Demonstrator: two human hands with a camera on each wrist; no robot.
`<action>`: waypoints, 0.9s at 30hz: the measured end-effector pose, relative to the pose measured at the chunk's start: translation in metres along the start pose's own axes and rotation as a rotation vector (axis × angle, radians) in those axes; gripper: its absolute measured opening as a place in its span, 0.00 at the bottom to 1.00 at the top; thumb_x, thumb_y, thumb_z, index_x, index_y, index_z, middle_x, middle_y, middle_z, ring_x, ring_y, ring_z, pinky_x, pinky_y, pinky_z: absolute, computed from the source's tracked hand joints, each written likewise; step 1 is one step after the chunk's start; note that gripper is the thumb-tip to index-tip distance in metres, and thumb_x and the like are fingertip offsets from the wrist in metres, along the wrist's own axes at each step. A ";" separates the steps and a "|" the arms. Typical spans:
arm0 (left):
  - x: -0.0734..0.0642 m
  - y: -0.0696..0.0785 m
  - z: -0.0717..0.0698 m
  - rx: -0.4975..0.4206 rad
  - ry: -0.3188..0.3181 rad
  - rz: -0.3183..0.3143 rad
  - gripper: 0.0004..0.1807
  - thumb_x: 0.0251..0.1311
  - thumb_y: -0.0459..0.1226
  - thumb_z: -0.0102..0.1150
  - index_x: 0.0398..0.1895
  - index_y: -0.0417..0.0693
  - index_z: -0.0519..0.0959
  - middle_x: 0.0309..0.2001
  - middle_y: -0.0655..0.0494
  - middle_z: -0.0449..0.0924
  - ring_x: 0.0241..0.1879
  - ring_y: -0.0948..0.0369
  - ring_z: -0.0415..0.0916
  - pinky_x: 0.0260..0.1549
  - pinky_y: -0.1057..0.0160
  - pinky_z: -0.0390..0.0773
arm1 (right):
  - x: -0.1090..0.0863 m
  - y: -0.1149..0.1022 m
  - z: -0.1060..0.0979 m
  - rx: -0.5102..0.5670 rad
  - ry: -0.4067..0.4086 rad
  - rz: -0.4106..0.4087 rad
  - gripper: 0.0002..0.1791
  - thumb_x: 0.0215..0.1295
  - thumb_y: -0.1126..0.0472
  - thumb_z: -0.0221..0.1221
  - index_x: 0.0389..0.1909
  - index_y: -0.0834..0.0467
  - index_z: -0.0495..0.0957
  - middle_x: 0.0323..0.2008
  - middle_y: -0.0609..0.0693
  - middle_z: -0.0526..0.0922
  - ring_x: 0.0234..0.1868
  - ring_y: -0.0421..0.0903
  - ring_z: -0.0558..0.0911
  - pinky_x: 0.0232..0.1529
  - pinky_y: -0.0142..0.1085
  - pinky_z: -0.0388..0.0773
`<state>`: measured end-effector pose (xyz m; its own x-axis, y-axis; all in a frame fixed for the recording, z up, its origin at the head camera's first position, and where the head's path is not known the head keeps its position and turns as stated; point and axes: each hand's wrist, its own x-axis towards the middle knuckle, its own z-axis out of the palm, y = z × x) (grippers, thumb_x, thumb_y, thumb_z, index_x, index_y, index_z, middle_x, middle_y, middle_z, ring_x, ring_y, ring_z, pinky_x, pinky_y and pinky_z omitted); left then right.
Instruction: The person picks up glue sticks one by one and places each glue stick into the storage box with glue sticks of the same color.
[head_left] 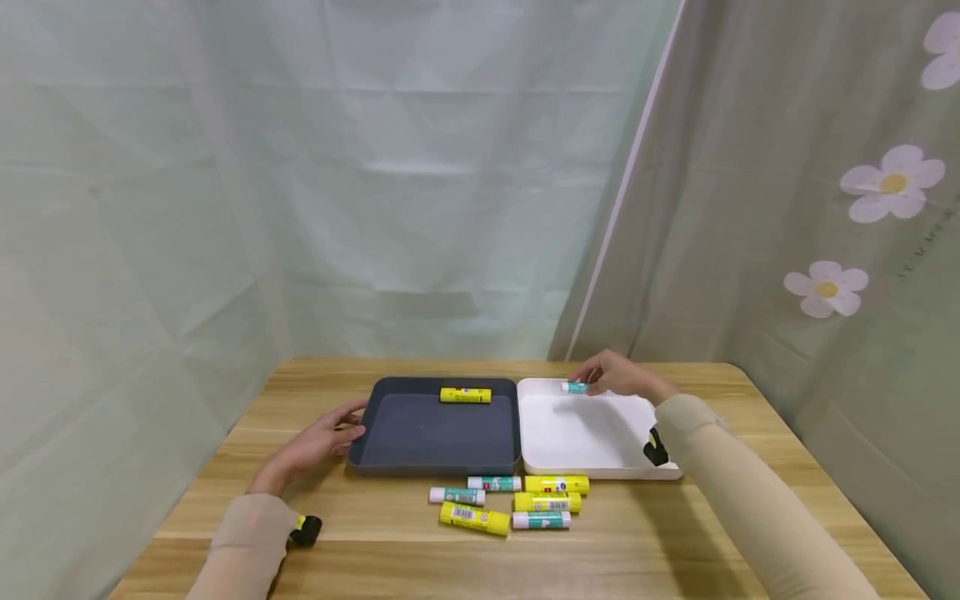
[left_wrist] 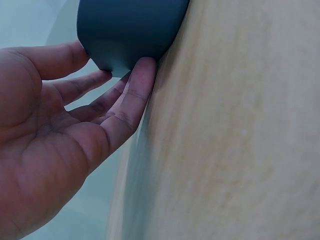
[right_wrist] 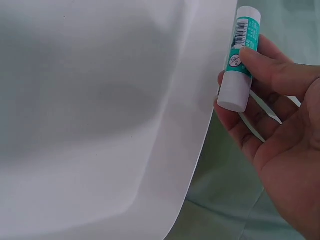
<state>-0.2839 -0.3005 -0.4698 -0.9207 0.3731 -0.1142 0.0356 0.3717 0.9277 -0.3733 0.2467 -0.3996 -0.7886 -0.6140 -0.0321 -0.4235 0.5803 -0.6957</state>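
In the head view, my right hand (head_left: 617, 373) is over the far part of the white tray (head_left: 600, 472). It pinches a white and teal glue stick (right_wrist: 241, 59) between thumb and fingers, by the tray's rim in the right wrist view. My left hand (head_left: 324, 440) is at the left side of the dark grey tray (head_left: 435, 468). In the left wrist view its fingertips (left_wrist: 144, 70) touch the tray's outer wall. A yellow glue stick (head_left: 465, 396) lies inside the dark tray near its back wall.
In front of the trays, several glue sticks lie on the wooden table (head_left: 360, 542), among them a yellow one (head_left: 474, 518) and a white and teal one (head_left: 541, 520). The two trays stand side by side. Curtains (head_left: 420, 208) hang behind the table.
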 end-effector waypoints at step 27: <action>-0.001 0.000 0.003 0.015 0.020 -0.006 0.35 0.82 0.37 0.48 0.83 0.36 0.49 0.71 0.26 0.56 0.68 0.35 0.65 0.60 0.42 0.75 | 0.013 0.004 0.020 -0.327 -0.010 0.070 0.17 0.58 0.81 0.66 0.43 0.60 0.90 0.34 0.49 0.85 0.36 0.44 0.76 0.43 0.38 0.76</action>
<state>-0.2820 -0.2985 -0.4706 -0.9284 0.3543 -0.1123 0.0361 0.3868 0.9215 -0.3765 0.2300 -0.4171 -0.8170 -0.5711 -0.0799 -0.4906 0.7612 -0.4242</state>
